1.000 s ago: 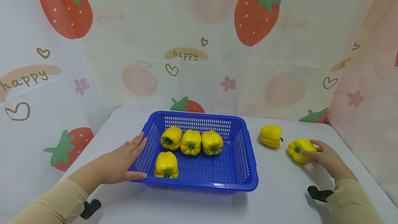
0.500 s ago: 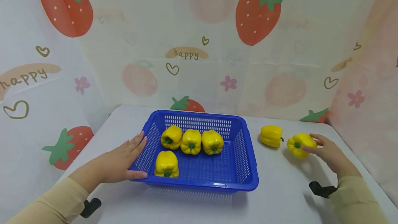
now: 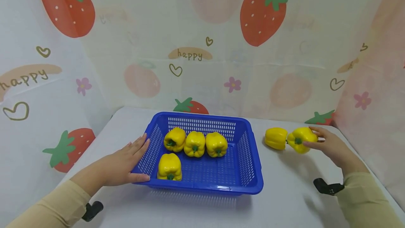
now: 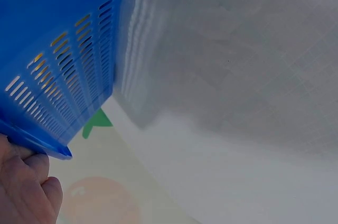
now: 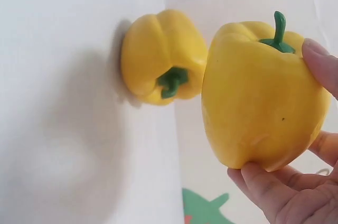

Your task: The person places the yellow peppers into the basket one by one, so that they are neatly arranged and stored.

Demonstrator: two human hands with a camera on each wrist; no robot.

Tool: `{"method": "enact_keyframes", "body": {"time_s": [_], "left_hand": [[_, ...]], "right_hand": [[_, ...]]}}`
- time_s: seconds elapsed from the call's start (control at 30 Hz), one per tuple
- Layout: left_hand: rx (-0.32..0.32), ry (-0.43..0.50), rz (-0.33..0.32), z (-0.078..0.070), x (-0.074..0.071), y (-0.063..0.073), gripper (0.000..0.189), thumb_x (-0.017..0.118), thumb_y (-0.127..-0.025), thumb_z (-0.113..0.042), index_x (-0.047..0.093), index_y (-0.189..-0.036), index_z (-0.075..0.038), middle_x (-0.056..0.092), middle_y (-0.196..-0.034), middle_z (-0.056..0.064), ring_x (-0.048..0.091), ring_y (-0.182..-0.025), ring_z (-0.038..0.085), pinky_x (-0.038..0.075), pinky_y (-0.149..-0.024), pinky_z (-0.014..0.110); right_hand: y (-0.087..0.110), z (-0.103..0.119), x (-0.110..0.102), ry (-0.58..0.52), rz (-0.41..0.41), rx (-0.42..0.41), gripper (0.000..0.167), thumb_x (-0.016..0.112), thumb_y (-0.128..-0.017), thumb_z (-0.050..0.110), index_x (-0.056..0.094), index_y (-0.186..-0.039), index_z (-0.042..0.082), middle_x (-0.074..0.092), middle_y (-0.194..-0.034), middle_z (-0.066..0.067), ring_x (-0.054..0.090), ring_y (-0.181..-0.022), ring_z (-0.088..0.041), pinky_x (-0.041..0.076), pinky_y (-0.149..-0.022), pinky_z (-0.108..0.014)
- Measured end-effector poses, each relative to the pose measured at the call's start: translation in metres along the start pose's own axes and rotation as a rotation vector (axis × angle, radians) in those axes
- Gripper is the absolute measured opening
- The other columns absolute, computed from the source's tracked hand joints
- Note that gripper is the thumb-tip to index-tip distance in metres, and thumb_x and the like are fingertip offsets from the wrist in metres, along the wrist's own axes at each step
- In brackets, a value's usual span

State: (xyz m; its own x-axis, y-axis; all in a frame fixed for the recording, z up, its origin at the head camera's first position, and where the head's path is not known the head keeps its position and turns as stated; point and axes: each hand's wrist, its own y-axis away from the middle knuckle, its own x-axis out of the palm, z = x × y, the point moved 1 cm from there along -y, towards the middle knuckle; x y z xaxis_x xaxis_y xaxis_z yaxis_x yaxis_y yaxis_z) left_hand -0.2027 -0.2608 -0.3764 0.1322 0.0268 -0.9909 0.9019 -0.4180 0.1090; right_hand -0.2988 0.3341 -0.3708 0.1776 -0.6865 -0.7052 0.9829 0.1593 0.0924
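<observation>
My right hand [image 3: 333, 147] holds a yellow bell pepper [image 3: 300, 140] above the table, thumb near its green stem and fingers at its far end in the right wrist view [image 5: 264, 94]. Just left of it, another yellow bell pepper [image 3: 276, 138] lies on its side on the table. My left hand [image 3: 124, 164] rests on the left rim of a blue plastic basket [image 3: 209, 185], fingers extended along the edge and thumb on the front corner. Several yellow bell peppers [image 3: 194, 144] sit inside: a row at the back and one [image 3: 169, 167] at the front left.
A white cloth covers the table [image 3: 278, 200]. Behind and at both sides hangs a curtain [image 3: 240, 59] printed with strawberries and hearts. A black strap end [image 3: 328, 187] sticks out from the right sleeve, another [image 3: 92, 211] from the left.
My right hand has lifted the bell pepper off the table and carried it up and slightly left, beside the lying one. My left hand and the basket have stayed put.
</observation>
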Motion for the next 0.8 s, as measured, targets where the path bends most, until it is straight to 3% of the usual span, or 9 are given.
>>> {"method": "enact_keyframes", "body": {"time_s": [0.3, 0.8], "left_hand": [[0.001, 0.004, 0.005, 0.0, 0.0, -0.001, 0.107, 0.042, -0.073, -0.077, 0.009, -0.147, -0.007, -0.001, -0.153, 0.013, 0.01, -0.139, 0.032, 0.017, -0.107, 0.053], [-0.002, 0.001, 0.008, 0.0, -0.001, 0.0, 0.108, 0.041, -0.072, -0.078, 0.01, -0.147, -0.006, -0.001, -0.153, 0.013, 0.011, -0.139, 0.033, 0.019, -0.106, 0.053]], "right_hand": [[-0.001, 0.027, 0.002, 0.054, 0.0, -0.06, 0.087, 0.063, -0.083, 0.045, 0.018, -0.146, 0.006, 0.025, -0.142, -0.028, 0.037, -0.118, -0.048, 0.034, -0.088, -0.066], [-0.01, 0.076, 0.007, 0.042, 0.025, -0.117, 0.089, 0.065, -0.08, 0.048, 0.019, -0.146, 0.011, 0.029, -0.14, -0.025, 0.04, -0.117, -0.045, 0.034, -0.093, -0.063]]}}
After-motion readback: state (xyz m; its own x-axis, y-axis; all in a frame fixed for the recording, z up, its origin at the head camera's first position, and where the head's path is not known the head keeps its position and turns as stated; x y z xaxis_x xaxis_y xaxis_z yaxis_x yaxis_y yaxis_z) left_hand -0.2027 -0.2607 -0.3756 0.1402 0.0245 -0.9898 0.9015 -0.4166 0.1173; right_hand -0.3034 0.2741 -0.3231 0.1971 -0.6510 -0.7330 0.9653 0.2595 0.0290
